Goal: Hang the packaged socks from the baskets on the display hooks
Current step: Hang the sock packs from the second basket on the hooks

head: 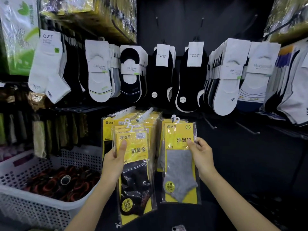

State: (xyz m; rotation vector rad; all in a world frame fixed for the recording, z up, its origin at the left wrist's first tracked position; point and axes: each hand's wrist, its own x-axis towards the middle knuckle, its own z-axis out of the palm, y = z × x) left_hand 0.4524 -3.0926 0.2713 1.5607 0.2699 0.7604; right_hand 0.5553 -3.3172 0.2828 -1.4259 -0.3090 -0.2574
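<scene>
My left hand (pixel 115 161) grips a small stack of yellow packs with black socks (pixel 135 177) by the left edge, thumb on the front. My right hand (pixel 200 155) pinches a single yellow pack with grey socks (pixel 180 172) at its right edge. Both packs have white plastic hangers at the top. Behind them, more yellow packs (pixel 146 120) hang on two display hooks (pixel 145 115). A white perforated basket (pixel 33 202) at the lower left holds dark rolled items with red-orange parts.
White and black socks on cards (pixel 98 72) hang in a row across the dark panel above. Bare hooks (pixel 250 130) stick out at the right. Olive and beige goods (pixel 50 130) hang at the left. Wrapped boxes sit on the upper shelves.
</scene>
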